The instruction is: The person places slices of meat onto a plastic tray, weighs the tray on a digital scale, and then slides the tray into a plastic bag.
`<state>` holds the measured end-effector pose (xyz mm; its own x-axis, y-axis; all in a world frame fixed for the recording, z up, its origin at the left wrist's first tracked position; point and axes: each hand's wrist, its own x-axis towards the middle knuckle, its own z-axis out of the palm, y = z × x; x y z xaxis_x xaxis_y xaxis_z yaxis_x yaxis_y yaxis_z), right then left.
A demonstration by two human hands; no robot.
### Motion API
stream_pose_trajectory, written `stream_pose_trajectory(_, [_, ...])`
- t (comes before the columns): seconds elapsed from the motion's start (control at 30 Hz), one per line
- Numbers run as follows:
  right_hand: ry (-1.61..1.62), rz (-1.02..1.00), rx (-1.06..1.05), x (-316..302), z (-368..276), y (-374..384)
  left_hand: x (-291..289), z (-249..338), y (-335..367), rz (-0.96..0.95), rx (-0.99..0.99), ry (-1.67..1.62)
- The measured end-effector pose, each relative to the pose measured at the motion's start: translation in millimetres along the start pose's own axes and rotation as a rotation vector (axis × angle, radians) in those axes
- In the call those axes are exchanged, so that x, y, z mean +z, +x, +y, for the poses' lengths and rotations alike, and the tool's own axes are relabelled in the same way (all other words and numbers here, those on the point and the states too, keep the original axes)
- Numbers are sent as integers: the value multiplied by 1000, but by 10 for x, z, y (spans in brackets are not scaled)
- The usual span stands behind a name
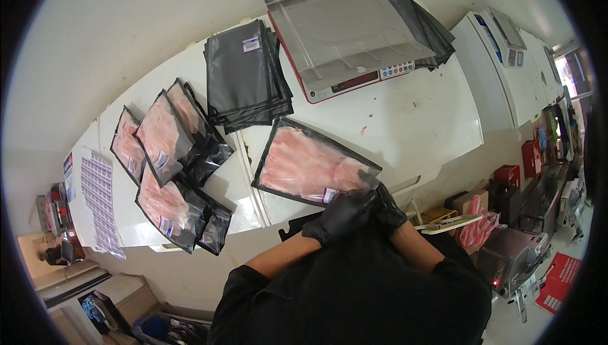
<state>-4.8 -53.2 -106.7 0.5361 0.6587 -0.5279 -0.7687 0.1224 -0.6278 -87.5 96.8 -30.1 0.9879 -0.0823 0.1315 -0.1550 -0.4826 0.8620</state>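
Observation:
A black-edged clear plastic bag of pale pink raw meat lies on the white worktop in front of me, a small label near its lower edge. Its right end is at my hands. My left hand, in a black glove, is closed on that end of the bag. Beside it my right hand, also black-gloved, pinches the bag's corner. The fingertips partly hide each other. To the left several similar bags of meat are piled, overlapping, with small labels on them.
A stack of flat black bags lies behind. A red-sided scale with a grey tray stands beside it, more black bags at its right. A label sheet hangs over the left edge. A metal machine stands on the right.

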Motion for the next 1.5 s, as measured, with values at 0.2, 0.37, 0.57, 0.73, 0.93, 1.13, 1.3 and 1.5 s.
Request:
stream_pose_trajectory(0.2, [-107,-6,-69,6,128,515,-21,1,34,-27,-23,-3])
stream_pose_trajectory(0.37, [-754,-112,-499,0,318,769,-51,-14,36,-1,85,65])
stream_pose_trajectory(0.57, [-907,-180,-556,-98,477,931,-86,-29,43,40,79,-67])
stream_pose_trajectory(0.73, [321,-361,-30,-338,504,1087,-448,-223,-29,210,-13,-143])
stream_pose_trajectory(0.93, [428,-435,0,-15,246,909,-747,-877,1,445,-175,396])
stream_pose_trajectory(1.13, [517,-35,-45,-34,255,828,-606,-923,-27,364,-147,573])
stream_pose_trajectory(1.3, [358,-123,-219,-74,150,456,-562,-935,14,333,-189,722])
stream_pose_trajectory(1.5, [71,49,-102,529,-400,-5,-600,-1060,2,306,-169,643])
